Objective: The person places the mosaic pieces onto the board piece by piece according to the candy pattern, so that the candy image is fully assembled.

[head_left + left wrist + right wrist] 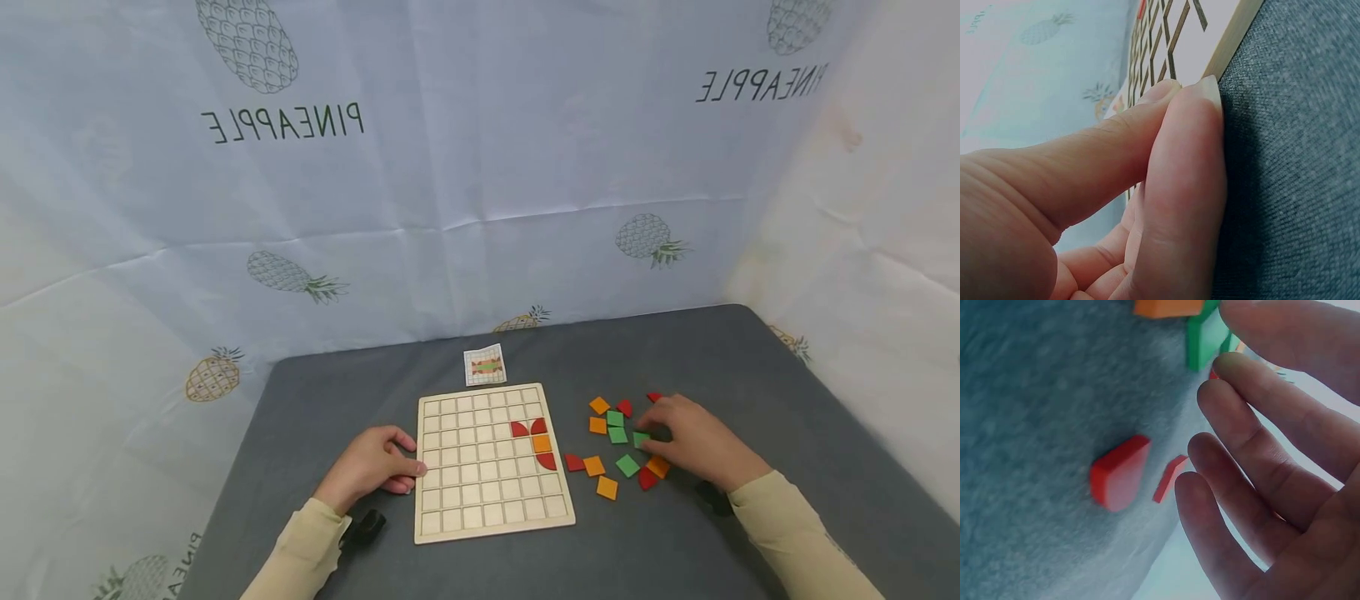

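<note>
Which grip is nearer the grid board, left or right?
Left: the left grip touches the grid board at its left edge; the right grip is away to its right, at the loose tiles.

Mirror-reversed capitals (283,122) spell PINEAPPLE on the pale cloth (450,167) at ten o'clock. A second reversed PINEAPPLE (762,83) stands at two o'clock on it. At eight o'clock, a partial word (184,562) begins PINE.

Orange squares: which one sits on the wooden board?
In the head view, the orange square in the rightmost column of the board, between two red pieces; the other orange squares lie off it, on the table to its right.
</note>
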Motion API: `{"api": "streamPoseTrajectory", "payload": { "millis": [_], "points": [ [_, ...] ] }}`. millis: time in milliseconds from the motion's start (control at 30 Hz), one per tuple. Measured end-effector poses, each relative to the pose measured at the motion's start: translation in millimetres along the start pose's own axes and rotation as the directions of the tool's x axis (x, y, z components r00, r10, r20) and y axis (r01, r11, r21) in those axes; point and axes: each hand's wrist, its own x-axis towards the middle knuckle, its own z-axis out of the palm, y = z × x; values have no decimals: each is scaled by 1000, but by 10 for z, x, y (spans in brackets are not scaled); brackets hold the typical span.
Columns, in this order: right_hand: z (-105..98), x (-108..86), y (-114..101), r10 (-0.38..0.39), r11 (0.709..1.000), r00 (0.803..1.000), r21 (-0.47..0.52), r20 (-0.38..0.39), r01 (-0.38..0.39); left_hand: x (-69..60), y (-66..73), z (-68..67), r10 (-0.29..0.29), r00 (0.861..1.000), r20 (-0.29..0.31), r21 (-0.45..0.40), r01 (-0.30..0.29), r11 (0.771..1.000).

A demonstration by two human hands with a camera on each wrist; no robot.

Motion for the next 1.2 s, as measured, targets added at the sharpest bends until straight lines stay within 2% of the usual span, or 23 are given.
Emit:
{"api": "streamPoseTrajectory", "payload": {
  "millis": [333,433,533,733,1000,1200],
  "points": [
    [-6,-57,92,-1,1000,1000,-13,11,1,1,-21,25,21,1000,0,4,-21,1000],
    [0,-61,67,26,1000,1000,-3,16,-26,2,-22,33,21,1000,-5,8,-21,1000],
    [4,-31,18,11,1000,1000,6,6,-11,-7,-20,35,16,1000,-12,10,-16,1000],
    [58,141,-229,-37,999,999,13,-11,37,-26,-18,22,13,1000,-21,10,-13,1000],
    [212,480,-753,-134,990,991,43,6,134,-41,-17,-12,35,999,7,-7,-35,999],
    [348,617,-1078,-204,976,979,76,8,203,-41,-24,-19,34,999,19,-16,-34,999]
  ]
}}
